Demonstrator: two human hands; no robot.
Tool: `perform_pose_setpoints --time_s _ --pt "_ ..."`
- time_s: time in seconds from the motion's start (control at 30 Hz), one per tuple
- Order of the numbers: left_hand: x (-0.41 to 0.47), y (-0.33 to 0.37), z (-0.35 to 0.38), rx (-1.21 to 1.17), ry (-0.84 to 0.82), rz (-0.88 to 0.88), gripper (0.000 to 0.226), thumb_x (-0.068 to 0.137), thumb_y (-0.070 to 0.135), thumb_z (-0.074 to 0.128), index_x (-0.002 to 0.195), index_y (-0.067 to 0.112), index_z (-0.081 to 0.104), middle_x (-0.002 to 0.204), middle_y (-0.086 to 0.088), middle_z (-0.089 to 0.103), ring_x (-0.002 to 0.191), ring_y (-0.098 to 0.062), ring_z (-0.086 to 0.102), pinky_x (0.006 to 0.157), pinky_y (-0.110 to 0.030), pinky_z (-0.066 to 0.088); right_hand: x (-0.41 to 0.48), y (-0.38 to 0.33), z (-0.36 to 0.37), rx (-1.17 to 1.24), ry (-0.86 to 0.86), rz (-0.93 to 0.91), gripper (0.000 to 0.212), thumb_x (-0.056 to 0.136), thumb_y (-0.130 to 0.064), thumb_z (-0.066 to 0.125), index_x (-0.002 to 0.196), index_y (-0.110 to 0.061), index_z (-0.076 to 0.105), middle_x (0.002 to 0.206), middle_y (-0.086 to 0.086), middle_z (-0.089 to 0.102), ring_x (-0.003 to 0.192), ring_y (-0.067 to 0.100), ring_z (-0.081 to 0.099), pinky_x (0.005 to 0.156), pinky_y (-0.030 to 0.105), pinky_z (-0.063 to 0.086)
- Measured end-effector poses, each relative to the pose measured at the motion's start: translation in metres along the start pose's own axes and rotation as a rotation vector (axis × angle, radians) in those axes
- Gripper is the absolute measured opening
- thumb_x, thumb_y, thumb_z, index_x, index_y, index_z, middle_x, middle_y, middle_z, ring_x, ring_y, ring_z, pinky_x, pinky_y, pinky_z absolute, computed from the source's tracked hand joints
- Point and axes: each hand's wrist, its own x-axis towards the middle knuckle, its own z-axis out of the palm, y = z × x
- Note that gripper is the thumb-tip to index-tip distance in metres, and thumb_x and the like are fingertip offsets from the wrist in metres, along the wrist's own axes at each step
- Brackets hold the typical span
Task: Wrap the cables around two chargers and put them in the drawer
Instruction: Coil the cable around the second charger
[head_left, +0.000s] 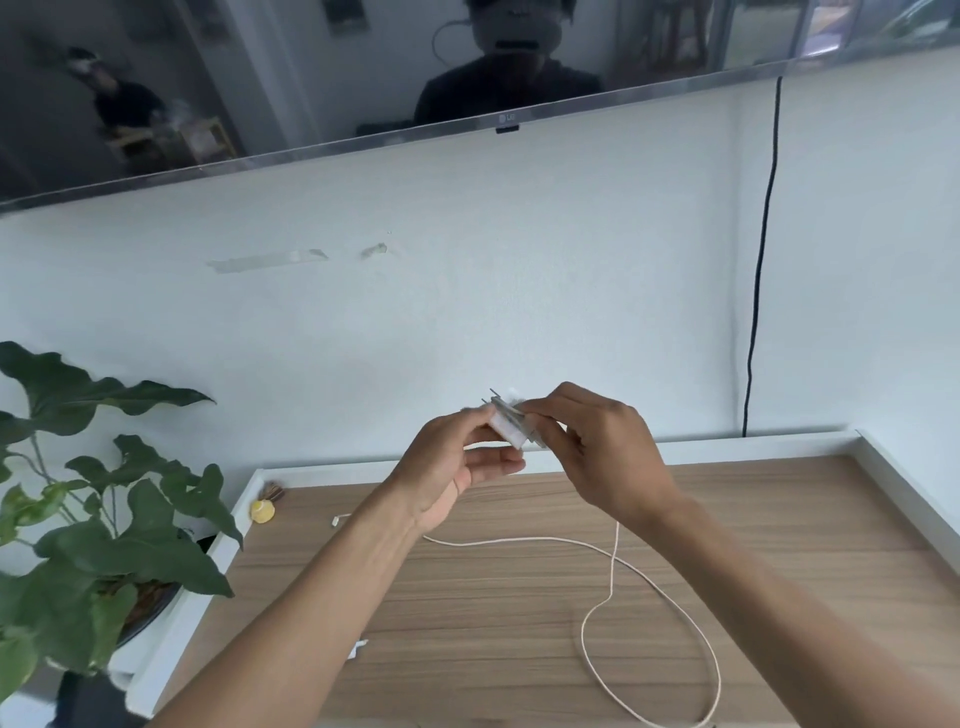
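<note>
A white charger (508, 425) with metal prongs pointing up and left is held above the wooden top (519, 623). My left hand (457, 467) pinches its left end between thumb and fingers. My right hand (597, 457) grips its right side from above. A cream cable (613, 582) hangs below my right hand and loops over the wood toward the bottom right. Its far end (340, 520) lies at the left. A small white piece (359, 648) shows beside my left forearm; what it is I cannot tell. No drawer is in view.
A leafy potted plant (104, 545) stands left of the cabinet. A small yellow object (262, 512) sits at the back left corner. A raised white rim (904, 493) borders the top. A black cord (761, 270) runs down the wall below a wall-mounted screen (363, 78).
</note>
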Motion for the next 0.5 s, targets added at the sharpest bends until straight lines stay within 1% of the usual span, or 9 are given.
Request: perform_pose_setpoints --time_s 0.07,0.1,0.13,0.2,0.3,0.33,0.4,0.43,0.5 --pt "0.000 0.004 0.003 0.027 -0.002 -0.014 0.033 0.094 0.036 0.055 0.095 0.005 0.068 0.091 -0.022 0.068 0.078 -0.033 0.066 0.083 -0.047 0.057 0.000 0.004 -0.004 -0.016 -0.023 -0.024 0.023 0.094 -0.025 0.049 0.105 -0.025 0.069 0.082 -0.010 0.062 0.050 0.006 0.038 0.048 0.033 0.046" --pt "0.000 0.005 0.004 0.067 -0.001 -0.021 0.032 0.093 0.037 0.058 0.095 0.007 0.069 0.091 -0.022 0.069 0.077 -0.032 0.067 0.081 -0.047 0.058 0.000 0.005 -0.006 -0.019 -0.042 -0.041 0.025 0.094 -0.027 0.046 0.105 -0.025 0.069 0.083 -0.010 0.062 0.051 0.006 0.037 0.048 0.031 0.046" --pt "0.001 0.006 0.003 0.103 -0.005 -0.033 0.030 0.092 0.035 0.060 0.098 0.008 0.069 0.092 -0.022 0.069 0.075 -0.031 0.068 0.080 -0.046 0.059 0.000 0.007 -0.008 -0.021 -0.065 -0.060 0.027 0.093 -0.027 0.045 0.105 -0.025 0.069 0.083 -0.011 0.062 0.052 0.006 0.037 0.048 0.029 0.044" --pt "0.001 0.008 0.001 0.156 -0.043 -0.073 0.026 0.092 0.027 0.062 0.102 0.005 0.070 0.095 -0.023 0.069 0.077 -0.032 0.068 0.083 -0.047 0.058 -0.001 0.009 -0.012 -0.035 -0.125 -0.103 0.029 0.093 -0.027 0.043 0.106 -0.026 0.069 0.083 -0.012 0.061 0.056 0.005 0.036 0.047 0.024 0.040" --pt "0.000 0.009 -0.002 0.230 -0.148 -0.112 0.025 0.091 0.014 0.061 0.107 -0.004 0.068 0.106 -0.026 0.069 0.090 -0.035 0.070 0.089 -0.048 0.056 -0.002 0.011 -0.019 -0.036 -0.232 -0.172 0.030 0.094 -0.027 0.043 0.106 -0.027 0.070 0.085 -0.011 0.062 0.060 0.005 0.039 0.048 0.023 0.039" --pt "-0.001 0.010 -0.003 0.248 -0.186 -0.111 0.026 0.092 0.010 0.060 0.111 -0.006 0.066 0.109 -0.027 0.069 0.096 -0.037 0.070 0.089 -0.047 0.056 0.000 0.012 -0.023 -0.027 -0.248 -0.182 0.027 0.095 -0.027 0.045 0.104 -0.027 0.070 0.086 -0.011 0.064 0.060 0.006 0.043 0.050 0.024 0.043" --pt "-0.003 0.012 -0.004 0.270 -0.256 -0.108 0.028 0.091 0.005 0.059 0.117 -0.007 0.062 0.113 -0.028 0.067 0.102 -0.039 0.068 0.089 -0.044 0.057 0.006 0.016 -0.030 -0.004 -0.241 -0.165 0.017 0.094 -0.027 0.054 0.098 -0.023 0.070 0.086 -0.011 0.066 0.061 0.007 0.054 0.055 0.030 0.049" --pt "-0.004 0.013 -0.005 0.283 -0.290 -0.105 0.030 0.091 0.003 0.059 0.119 -0.008 0.060 0.115 -0.028 0.066 0.104 -0.039 0.067 0.088 -0.042 0.057 0.010 0.018 -0.033 0.006 -0.235 -0.148 0.014 0.093 -0.027 0.058 0.096 -0.022 0.070 0.086 -0.011 0.067 0.062 0.010 0.057 0.056 0.033 0.050" --pt "-0.007 0.015 -0.006 0.328 -0.338 -0.079 0.031 0.091 0.002 0.058 0.120 -0.009 0.056 0.117 -0.029 0.065 0.106 -0.038 0.067 0.086 -0.039 0.058 0.015 0.021 -0.037 0.027 -0.247 -0.127 0.014 0.092 -0.028 0.059 0.094 -0.021 0.071 0.087 -0.010 0.067 0.062 0.015 0.060 0.058 0.033 0.049"
